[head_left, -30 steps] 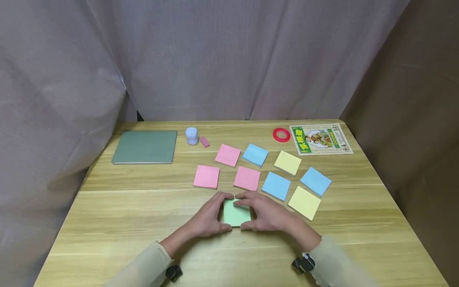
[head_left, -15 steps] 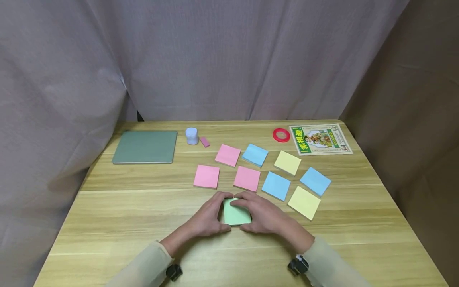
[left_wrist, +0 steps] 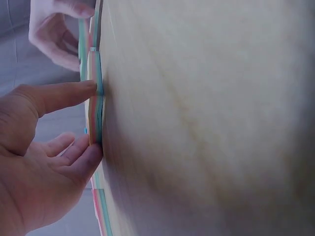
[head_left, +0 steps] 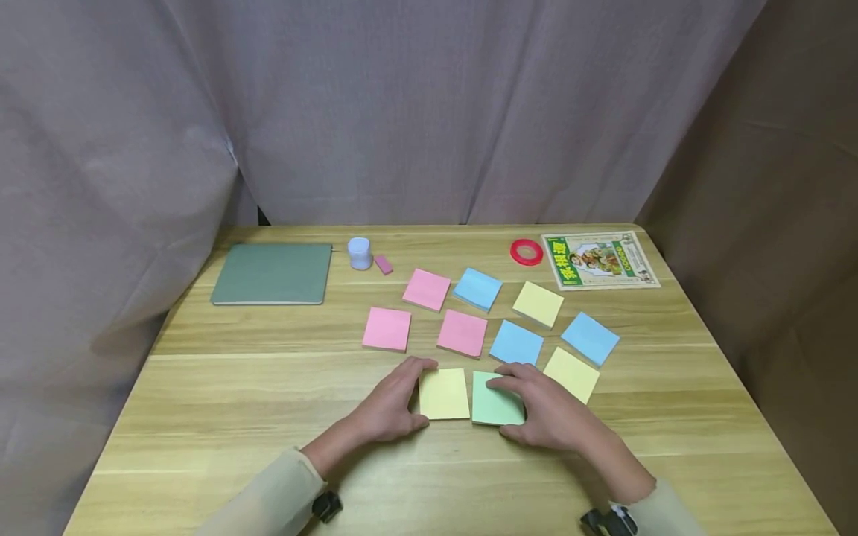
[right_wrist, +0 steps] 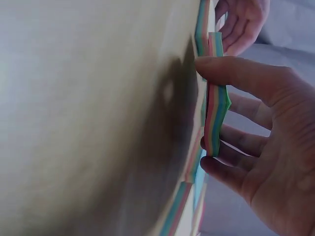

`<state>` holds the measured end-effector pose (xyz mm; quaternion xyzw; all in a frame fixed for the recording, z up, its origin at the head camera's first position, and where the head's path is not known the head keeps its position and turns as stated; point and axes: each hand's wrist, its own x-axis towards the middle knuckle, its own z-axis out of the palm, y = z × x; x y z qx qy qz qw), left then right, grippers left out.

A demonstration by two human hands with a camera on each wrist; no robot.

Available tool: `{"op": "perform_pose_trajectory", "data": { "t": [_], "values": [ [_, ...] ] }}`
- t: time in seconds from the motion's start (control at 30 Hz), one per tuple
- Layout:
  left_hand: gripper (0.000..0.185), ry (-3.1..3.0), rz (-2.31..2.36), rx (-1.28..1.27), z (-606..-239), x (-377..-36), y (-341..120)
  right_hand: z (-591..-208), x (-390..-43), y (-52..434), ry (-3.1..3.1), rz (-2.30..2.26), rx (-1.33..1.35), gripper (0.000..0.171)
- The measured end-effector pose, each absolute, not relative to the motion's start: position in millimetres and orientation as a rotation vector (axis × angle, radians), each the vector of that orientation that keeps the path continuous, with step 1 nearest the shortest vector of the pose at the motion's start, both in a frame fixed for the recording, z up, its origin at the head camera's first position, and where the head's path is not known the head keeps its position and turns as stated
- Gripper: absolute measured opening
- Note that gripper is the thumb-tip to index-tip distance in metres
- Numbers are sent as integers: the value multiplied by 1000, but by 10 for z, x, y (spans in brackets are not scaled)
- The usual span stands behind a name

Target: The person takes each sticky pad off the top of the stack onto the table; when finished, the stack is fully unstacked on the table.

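Note:
My left hand (head_left: pixel 392 402) holds a yellow-topped sticky note pad (head_left: pixel 445 394) by its left side, thumb at the near edge and fingers at the far edge. In the left wrist view this pad (left_wrist: pixel 95 118) lies on the table and shows layered colours along its side. To its right, my right hand (head_left: pixel 553 409) grips a green-topped sticky note pad (head_left: pixel 492 406) between thumb and fingers. The right wrist view shows that pad's striped edge (right_wrist: pixel 215 120) with red, yellow, blue and green layers, and it looks slightly lifted from the table.
Beyond the hands lie several pink (head_left: pixel 386 329), blue (head_left: pixel 516 343) and yellow (head_left: pixel 538 304) sticky note pads. At the back are a green notebook (head_left: pixel 271 274), a pale lidded jar (head_left: pixel 359 254), a small pink block (head_left: pixel 383 264), a red tape roll (head_left: pixel 526 252) and a printed booklet (head_left: pixel 601 260).
My right hand has carried the green-topped pad to the right, off the spot between both hands. The yellow-topped pad beneath it now shows. My left hand has stayed nearly still.

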<state>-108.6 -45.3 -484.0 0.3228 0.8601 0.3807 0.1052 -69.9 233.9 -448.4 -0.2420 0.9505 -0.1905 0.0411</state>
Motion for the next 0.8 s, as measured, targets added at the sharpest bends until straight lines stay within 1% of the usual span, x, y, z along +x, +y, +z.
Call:
{"op": "perform_pose_trajectory", "data": {
  "t": [0.13,0.37,0.8],
  "values": [
    [84,2543,1117,959,-4836,-1078,-463,-4558,-609,2428,2928,-584,-729,64],
    [82,2538,1122,964,-4825,-1068,-478,-4666,-582,2444,2938,-602,-725,63],
    [79,2527,1148,974,-4846,-1069,-488,-4634,-566,2441,2901,-595,-688,63]
  ]
}}
